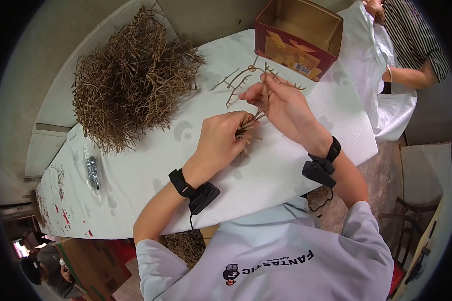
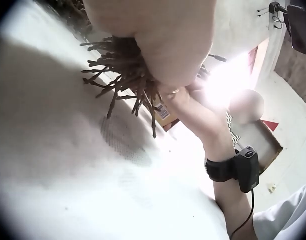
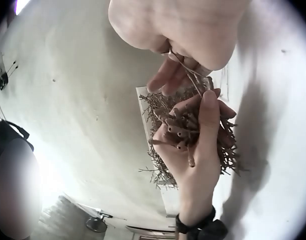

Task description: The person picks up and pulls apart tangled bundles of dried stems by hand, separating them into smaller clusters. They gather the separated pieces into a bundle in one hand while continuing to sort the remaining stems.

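Note:
My left hand (image 1: 217, 139) grips a bundle of thin brown twigs (image 1: 244, 129), their cut ends poking out below the fist. In the right wrist view these stub ends (image 3: 179, 131) show inside the curled left fingers, the thumb lying along them. My right hand (image 1: 294, 113) is just beyond, pinching a thin branched twig (image 1: 266, 90) whose stem runs down to the left hand's bundle. More forked sprigs (image 1: 238, 83) spread out past the right fingertips. From the left wrist, the bundle (image 2: 125, 70) fans out under the left hand, with the right hand behind it.
A big heap of dry twigs (image 1: 130, 85) sits at the table's back left. A red and gold box (image 1: 299, 47) stands at the back. A clear packet (image 1: 93, 170) lies on the white tablecloth (image 1: 150, 185). Another person's arm (image 1: 412, 79) is beside a white plastic sheet (image 1: 394, 113).

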A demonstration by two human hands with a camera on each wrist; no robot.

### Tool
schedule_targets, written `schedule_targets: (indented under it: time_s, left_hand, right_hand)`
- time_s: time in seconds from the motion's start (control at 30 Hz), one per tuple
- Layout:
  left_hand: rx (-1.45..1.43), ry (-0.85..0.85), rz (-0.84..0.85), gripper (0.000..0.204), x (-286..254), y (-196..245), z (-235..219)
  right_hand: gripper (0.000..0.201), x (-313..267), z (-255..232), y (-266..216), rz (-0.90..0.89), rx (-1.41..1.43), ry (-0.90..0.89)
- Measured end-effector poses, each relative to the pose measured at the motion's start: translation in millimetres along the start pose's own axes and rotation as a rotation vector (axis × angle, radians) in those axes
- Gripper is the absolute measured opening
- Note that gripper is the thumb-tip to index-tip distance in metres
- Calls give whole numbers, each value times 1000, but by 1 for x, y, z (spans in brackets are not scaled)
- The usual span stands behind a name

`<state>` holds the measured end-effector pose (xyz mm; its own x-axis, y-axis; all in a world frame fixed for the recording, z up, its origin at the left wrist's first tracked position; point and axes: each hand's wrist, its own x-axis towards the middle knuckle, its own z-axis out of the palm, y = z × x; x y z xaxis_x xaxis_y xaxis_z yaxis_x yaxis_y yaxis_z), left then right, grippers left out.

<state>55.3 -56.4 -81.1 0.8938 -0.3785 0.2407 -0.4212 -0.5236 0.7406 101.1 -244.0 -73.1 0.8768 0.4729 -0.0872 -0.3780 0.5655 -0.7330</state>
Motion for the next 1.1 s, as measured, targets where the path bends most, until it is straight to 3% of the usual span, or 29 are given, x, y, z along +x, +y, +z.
schedule_targets:
  time_s: [0.07,0.2,0.33,0.5,0.63,0.77,0.9,0.97,1.03,1.07,1.1]
  left_hand:
    - [80,100,170,16,0,-1,0]
    - [82,96,199,14,0,3,-3]
    - [151,58,247,13,4,12,-14]
    - [133,13,251,12,8,26,-28]
    - [36,2,171,21,9,30,-34]
    - [-109,88,131,16,8,33,-36]
    - [-89,45,138,11,5,32,-45]
    - [-22,219,177,6,2,13,-56]
    - [-120,416,-140,12,3,8,-100]
    - [-119,428,-134,12,7,9,-107]
    - [-200,431,-149,14,11,8,-110]
  right_hand:
    - [18,0,-1,-3,11,104,68]
    - [15,3,-10,-10,64,308,-54]
    - [13,-3,-2,-15,31,208,72]
    - [12,-4,3,-21,-44,125,50]
    - [11,-12,11,-23,-113,77,51]
    - [9,-20,20,-23,-232,104,-6]
    - [9,-26,26,-21,-306,132,64]
    - [10,-27,4,-33,-653,-97,154]
    - [10,-49,-32,-79,-813,30,332]
    - [10,-50,-38,-78,-816,26,319]
    - [10,-57,-32,-73,-689,10,281]
